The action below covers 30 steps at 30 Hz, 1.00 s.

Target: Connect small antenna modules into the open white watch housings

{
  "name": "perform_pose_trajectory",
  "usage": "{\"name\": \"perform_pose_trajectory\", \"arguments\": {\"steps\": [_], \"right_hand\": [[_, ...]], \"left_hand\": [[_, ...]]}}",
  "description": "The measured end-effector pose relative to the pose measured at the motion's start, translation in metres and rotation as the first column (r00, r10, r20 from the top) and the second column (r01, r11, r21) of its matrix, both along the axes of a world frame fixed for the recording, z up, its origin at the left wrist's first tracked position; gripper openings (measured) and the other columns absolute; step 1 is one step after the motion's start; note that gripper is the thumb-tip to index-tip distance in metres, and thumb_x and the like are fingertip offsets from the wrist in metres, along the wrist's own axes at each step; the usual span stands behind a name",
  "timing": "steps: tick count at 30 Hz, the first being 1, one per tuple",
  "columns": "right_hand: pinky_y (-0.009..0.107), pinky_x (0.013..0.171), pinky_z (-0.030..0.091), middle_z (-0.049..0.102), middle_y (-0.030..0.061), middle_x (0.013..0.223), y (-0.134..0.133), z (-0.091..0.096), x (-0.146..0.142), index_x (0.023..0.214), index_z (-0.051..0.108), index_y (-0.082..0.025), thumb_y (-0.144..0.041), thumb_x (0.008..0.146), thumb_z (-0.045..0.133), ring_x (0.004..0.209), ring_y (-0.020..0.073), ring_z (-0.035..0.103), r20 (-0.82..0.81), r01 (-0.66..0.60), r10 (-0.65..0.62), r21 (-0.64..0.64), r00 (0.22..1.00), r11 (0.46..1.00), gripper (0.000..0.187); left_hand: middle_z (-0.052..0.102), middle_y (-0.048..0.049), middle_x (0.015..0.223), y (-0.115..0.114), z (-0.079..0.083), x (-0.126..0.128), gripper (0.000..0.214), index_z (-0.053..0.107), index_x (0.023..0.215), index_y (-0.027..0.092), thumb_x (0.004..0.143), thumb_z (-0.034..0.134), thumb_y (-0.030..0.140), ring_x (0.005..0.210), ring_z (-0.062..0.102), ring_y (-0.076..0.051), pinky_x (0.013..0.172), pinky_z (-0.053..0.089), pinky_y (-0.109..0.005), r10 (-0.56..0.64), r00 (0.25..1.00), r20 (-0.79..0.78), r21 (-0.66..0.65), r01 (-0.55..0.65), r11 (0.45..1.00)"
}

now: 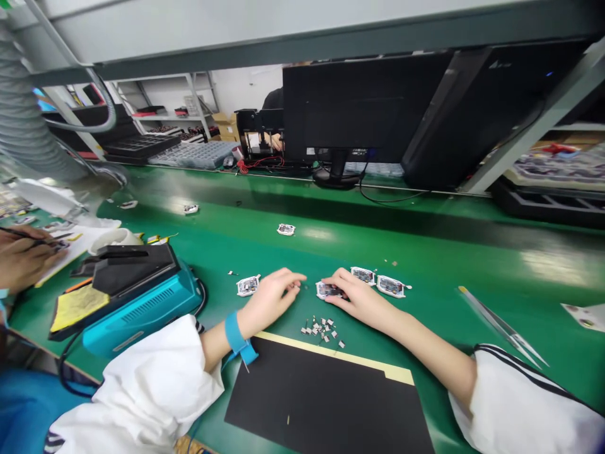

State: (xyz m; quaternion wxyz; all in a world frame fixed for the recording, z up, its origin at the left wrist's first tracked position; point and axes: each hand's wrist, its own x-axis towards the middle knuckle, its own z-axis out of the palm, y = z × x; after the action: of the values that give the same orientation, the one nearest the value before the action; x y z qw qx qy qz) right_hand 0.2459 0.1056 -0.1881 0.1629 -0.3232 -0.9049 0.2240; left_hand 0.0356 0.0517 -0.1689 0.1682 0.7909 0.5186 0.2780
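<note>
My left hand rests on the green bench with its fingers curled and the tips pinched together near a tiny part I cannot make out. A blue strap circles that wrist. My right hand presses down on a small white-edged circuit board, fingers closed over it. Two more such boards lie just right of that hand, and another board lies left of my left hand. A pile of several small metal pieces sits between my wrists.
A black mat lies at the near edge. A teal and black machine stands at left, tweezers at right. Monitors stand behind. Loose boards lie farther out. Another person's hand works at far left.
</note>
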Motion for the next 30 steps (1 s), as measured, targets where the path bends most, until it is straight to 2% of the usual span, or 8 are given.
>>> {"name": "perform_pose_trajectory", "arguments": {"steps": [2,5,11,14,17,22,26,30], "right_hand": [[0.03,0.077,0.045,0.049,0.0055,0.09,0.002,0.0,-0.01,0.103,0.052,-0.017,-0.025,0.086,0.039,0.081,0.0132,0.052,-0.059,-0.019,0.017,-0.029,0.998,0.999,0.023],[0.03,0.079,0.044,0.05,0.0061,0.089,0.007,-0.002,-0.021,0.098,0.053,-0.015,-0.018,0.087,0.034,0.084,0.0133,0.051,-0.122,-0.019,0.012,-0.054,0.992,0.998,0.022],[0.03,0.082,0.042,0.048,0.0066,0.092,0.014,-0.01,-0.023,0.098,0.05,-0.015,-0.013,0.085,0.035,0.089,0.0131,0.048,-0.181,0.007,-0.026,-0.102,0.983,0.995,0.02],[0.031,0.082,0.042,0.049,0.0074,0.093,0.017,-0.011,-0.024,0.097,0.05,-0.015,-0.012,0.084,0.035,0.089,0.0139,0.049,-0.198,0.022,-0.046,-0.12,0.979,0.993,0.019],[0.03,0.08,0.043,0.051,0.0072,0.091,0.02,-0.01,-0.027,0.095,0.05,-0.014,-0.009,0.082,0.038,0.087,0.0141,0.05,-0.172,0.027,-0.054,-0.155,0.984,0.988,0.019],[0.027,0.076,0.044,0.052,0.0055,0.092,0.02,-0.006,-0.02,0.096,0.051,-0.014,-0.015,0.083,0.042,0.082,0.0119,0.051,-0.162,0.014,-0.052,-0.223,0.985,0.975,0.016],[0.024,0.062,0.046,0.047,0.0061,0.101,0.013,-0.009,-0.012,0.112,0.043,-0.016,-0.031,0.077,0.056,0.063,0.0072,0.046,-0.116,-0.043,0.017,-0.224,0.993,0.974,0.041],[0.024,0.068,0.045,0.048,0.0051,0.099,0.009,-0.014,-0.013,0.108,0.047,-0.016,-0.03,0.076,0.056,0.071,0.0091,0.048,-0.152,-0.035,0.011,-0.153,0.988,0.988,0.036]], "left_hand": [[0.056,-0.0043,0.087,0.007,0.009,-0.005,0.021,0.057,0.096,0.016,0.082,0.041,0.016,0.076,0.055,-0.012,0.072,0.046,-0.025,0.067,0.998,0.015,0.015,-0.068,0.998],[0.057,-0.0029,0.086,0.016,0.015,-0.003,0.015,0.059,0.082,0.016,0.081,0.044,0.016,0.08,0.055,-0.012,0.074,0.045,-0.025,0.068,0.998,0.003,0.011,-0.068,0.998],[0.06,-0.0015,0.084,0.023,-0.005,0.008,0.011,0.058,0.084,0.016,0.081,0.047,0.017,0.08,0.055,-0.012,0.074,0.045,-0.025,0.014,1.0,0.022,0.001,-0.015,1.0],[0.061,-0.0014,0.09,0.024,-0.018,0.008,0.015,0.058,0.091,0.017,0.083,0.045,0.016,0.083,0.054,-0.012,0.077,0.045,-0.025,-0.085,0.996,0.01,0.082,0.084,0.993],[0.061,-0.0024,0.093,0.025,-0.026,0.006,0.017,0.056,0.095,0.016,0.083,0.043,0.015,0.083,0.053,-0.012,0.076,0.046,-0.025,-0.169,0.983,-0.072,0.189,0.179,0.965],[0.06,-0.0036,0.093,0.025,-0.027,0.005,0.015,0.056,0.094,0.014,0.082,0.045,0.013,0.084,0.054,-0.012,0.075,0.048,-0.025,-0.173,0.971,-0.165,0.242,0.21,0.947],[0.059,-0.0044,0.094,0.022,-0.024,0.007,0.017,0.054,0.096,0.014,0.082,0.046,0.013,0.085,0.054,-0.012,0.076,0.049,-0.025,-0.142,0.972,-0.185,0.285,0.191,0.939],[0.059,-0.0048,0.095,0.02,-0.021,0.008,0.018,0.054,0.098,0.014,0.082,0.044,0.012,0.085,0.055,-0.012,0.075,0.05,-0.025,-0.148,0.959,-0.242,0.301,0.22,0.928]]}}
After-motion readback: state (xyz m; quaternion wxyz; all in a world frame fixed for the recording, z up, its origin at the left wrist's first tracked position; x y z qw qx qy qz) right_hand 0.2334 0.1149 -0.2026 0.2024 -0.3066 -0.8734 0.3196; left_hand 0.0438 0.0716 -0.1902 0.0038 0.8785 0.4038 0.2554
